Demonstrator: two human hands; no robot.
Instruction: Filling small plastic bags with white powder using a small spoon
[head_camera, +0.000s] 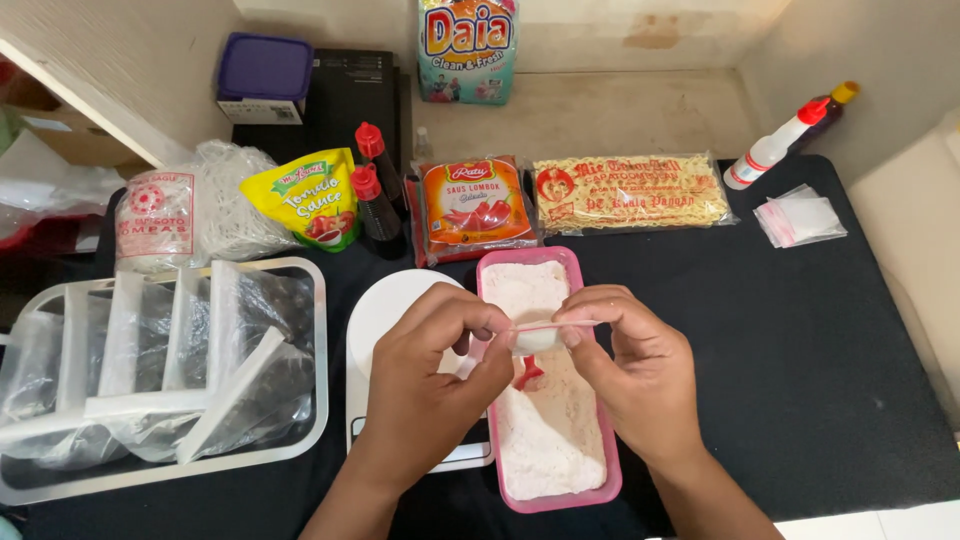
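My left hand (430, 385) and my right hand (635, 375) pinch the two ends of the top strip of a small clear plastic zip bag (540, 335). The bag hangs between them with a bit of white powder in its bottom. Below it lies a pink rectangular tray (605, 440) filled with white powder. A small red scoop (527, 374) rests in that powder, under the bag. A white kitchen scale (385, 310) sits just left of the tray, partly beneath my left hand.
A white bin (322, 340) at left holds several filled clear bags. Behind stand a tomato sauce pouch (312, 198), two red-capped dark bottles (378, 205), an orange sauce packet (475, 205), a noodle pack (630, 192), a squeeze bottle (768, 152) and spare small bags (800, 218).
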